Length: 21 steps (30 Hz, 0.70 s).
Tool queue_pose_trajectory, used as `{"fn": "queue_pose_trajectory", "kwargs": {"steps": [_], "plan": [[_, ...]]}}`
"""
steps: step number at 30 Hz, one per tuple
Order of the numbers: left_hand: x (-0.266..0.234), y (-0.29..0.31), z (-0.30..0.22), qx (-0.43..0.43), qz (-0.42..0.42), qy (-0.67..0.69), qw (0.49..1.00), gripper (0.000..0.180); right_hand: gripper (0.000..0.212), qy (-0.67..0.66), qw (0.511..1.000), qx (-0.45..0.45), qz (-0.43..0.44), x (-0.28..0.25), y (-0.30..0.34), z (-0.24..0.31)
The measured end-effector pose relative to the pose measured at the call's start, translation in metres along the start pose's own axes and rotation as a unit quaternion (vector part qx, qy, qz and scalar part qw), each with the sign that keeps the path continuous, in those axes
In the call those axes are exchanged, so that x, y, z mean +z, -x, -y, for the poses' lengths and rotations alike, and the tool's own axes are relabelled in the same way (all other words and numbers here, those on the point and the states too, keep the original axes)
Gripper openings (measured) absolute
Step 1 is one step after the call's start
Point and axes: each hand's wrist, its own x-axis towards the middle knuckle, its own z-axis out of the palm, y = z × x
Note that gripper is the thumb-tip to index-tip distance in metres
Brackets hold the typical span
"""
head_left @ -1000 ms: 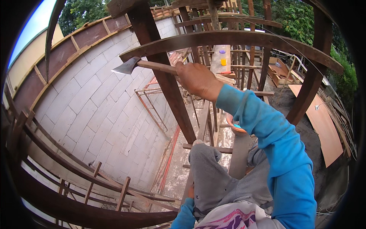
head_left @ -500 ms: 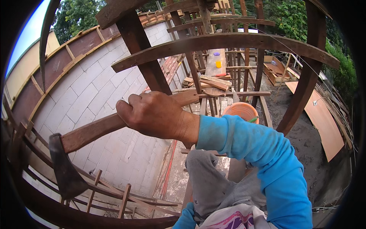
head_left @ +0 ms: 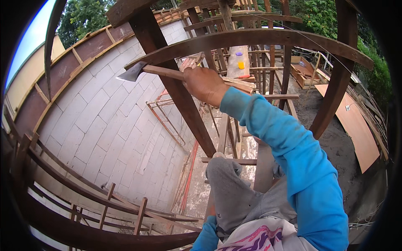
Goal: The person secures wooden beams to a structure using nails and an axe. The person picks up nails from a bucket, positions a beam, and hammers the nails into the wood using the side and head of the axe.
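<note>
My right hand (head_left: 205,85) is closed around the wooden handle of a hatchet (head_left: 164,72), with the arm stretched forward. Its dark metal head (head_left: 133,72) points left, the bright cutting edge outermost. The head overlaps the left end of a curved wooden beam (head_left: 251,38), in front of a slanting dark post (head_left: 188,113); I cannot tell whether it touches either. Of my left arm only a blue sleeve (head_left: 208,234) shows at the lower edge, beside my grey-trousered leg (head_left: 230,188). The left hand's fingers are hidden there.
Wooden framing surrounds me, high above the ground. A pale block wall (head_left: 104,108) stands left, with a thin metal frame (head_left: 165,121) near it. Ahead, a plank (head_left: 238,54) bears an orange-yellow container (head_left: 240,65). A plywood sheet (head_left: 349,125) lies right, near dark soil.
My right hand has swung the hatchet up and forward; its head rose from the lower left to the curved beam's left end. The orange bucket is now hidden behind my arm.
</note>
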Motion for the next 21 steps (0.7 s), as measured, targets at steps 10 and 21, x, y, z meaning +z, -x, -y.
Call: {"fn": "queue_pose_trajectory", "kwargs": {"steps": [10, 21], "plan": [[0.010, -0.018, -0.021, 0.004, 0.009, 0.007, 1.000, 0.039, 0.016, -0.024, 0.993, 0.013, 0.117, -0.029, 0.009, 0.014], [0.008, -0.018, -0.018, 0.011, 0.012, 0.005, 1.000, 0.038, 0.025, -0.141, 0.984, -0.091, 0.068, -0.039, 0.038, 0.061]]}}
